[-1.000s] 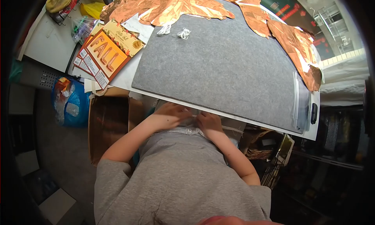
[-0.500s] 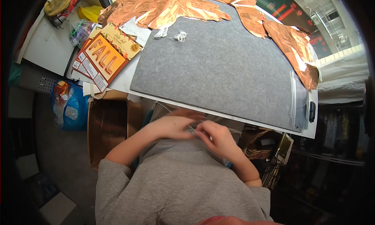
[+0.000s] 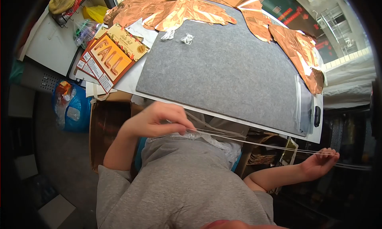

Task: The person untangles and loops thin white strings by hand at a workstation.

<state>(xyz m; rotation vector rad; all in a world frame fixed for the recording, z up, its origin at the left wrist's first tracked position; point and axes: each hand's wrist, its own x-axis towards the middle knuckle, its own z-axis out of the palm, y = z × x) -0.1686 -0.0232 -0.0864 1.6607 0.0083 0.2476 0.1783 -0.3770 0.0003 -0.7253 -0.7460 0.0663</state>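
Observation:
A thin white string, apparently doubled, stretches taut in front of my body. At its left end my left hand pinches it between thumb and fingertips, just before the table's front edge. My right hand, out to the far right beyond the table corner, is closed around the other end with its fingers curled. Crumpled clear plastic lies in my lap under the string. Two small bundles of white string, a left one and a right one, rest on the grey felt mat.
Flat copper foil balloons line the mat's back and right side. Printed FALL packets lie at the table's left. Clear plastic sleeves are at the right edge. An open cardboard box and blue bag stand below left.
My hands were close together before my waist. Now my right hand has swung far right and the string is drawn out between both hands.

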